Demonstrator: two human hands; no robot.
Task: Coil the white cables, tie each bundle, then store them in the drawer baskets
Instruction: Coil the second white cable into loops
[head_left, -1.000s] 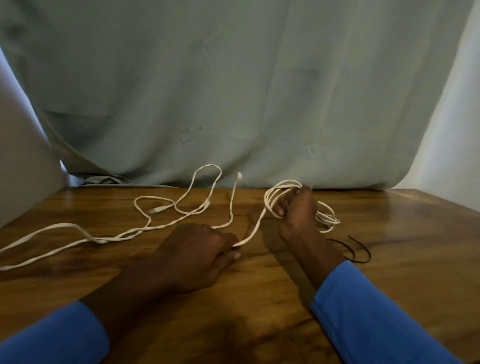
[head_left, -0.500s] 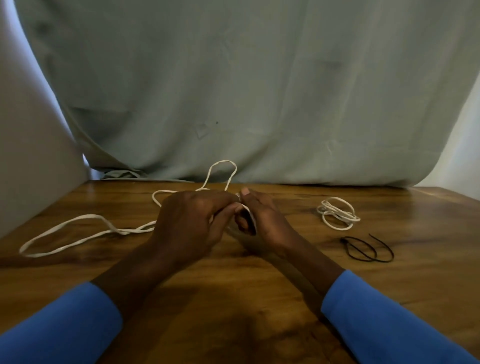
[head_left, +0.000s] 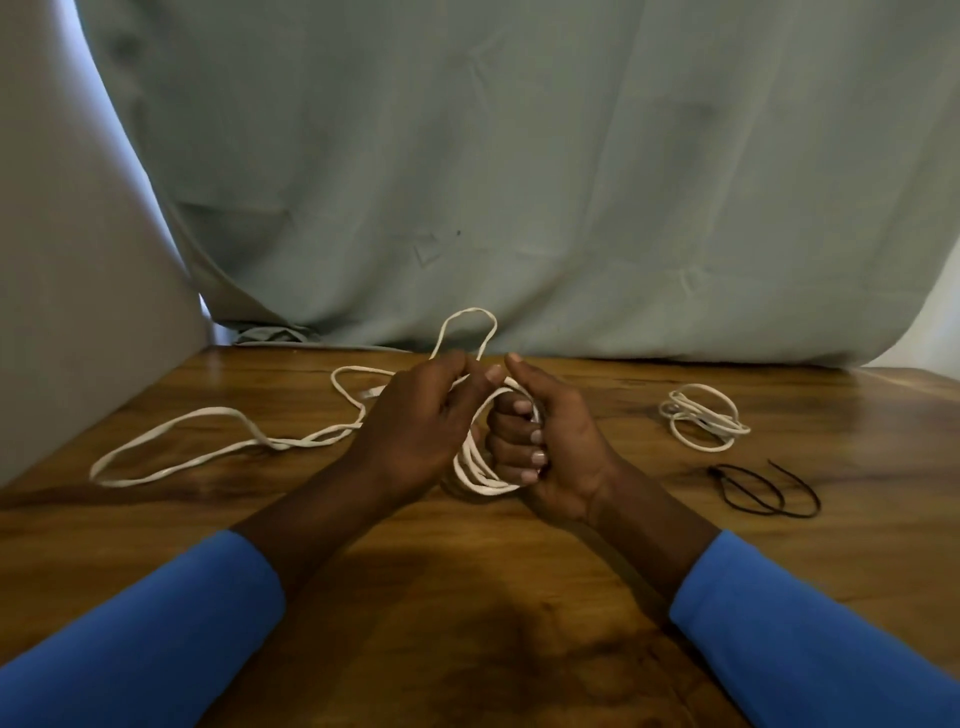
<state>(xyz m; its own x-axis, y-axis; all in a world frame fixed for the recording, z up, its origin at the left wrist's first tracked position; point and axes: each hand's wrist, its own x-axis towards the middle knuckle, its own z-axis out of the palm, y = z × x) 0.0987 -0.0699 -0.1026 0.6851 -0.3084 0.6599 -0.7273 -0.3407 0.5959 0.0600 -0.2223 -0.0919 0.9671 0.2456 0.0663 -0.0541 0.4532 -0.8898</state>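
A long white cable (head_left: 171, 452) trails in loose loops across the left half of the wooden table (head_left: 467, 597). Its near end is wound in a few loops (head_left: 475, 475) around the curled fingers of my right hand (head_left: 550, 441), which grips them at the table's middle. My left hand (head_left: 421, 426) pinches the cable just left of that, with a loop standing up behind it. A second white cable (head_left: 701, 423) lies coiled and loose on the table at the right. A black tie (head_left: 753, 491) lies in front of that coil.
A grey-green cloth (head_left: 519, 182) hangs behind the table's far edge. A pale wall or panel (head_left: 78, 286) borders the table on the left. No drawer or basket is in view.
My right hand left the first coil lying at the right and came to the middle. Both hands now hold the long cable, with a few loops wound round my right fingers.
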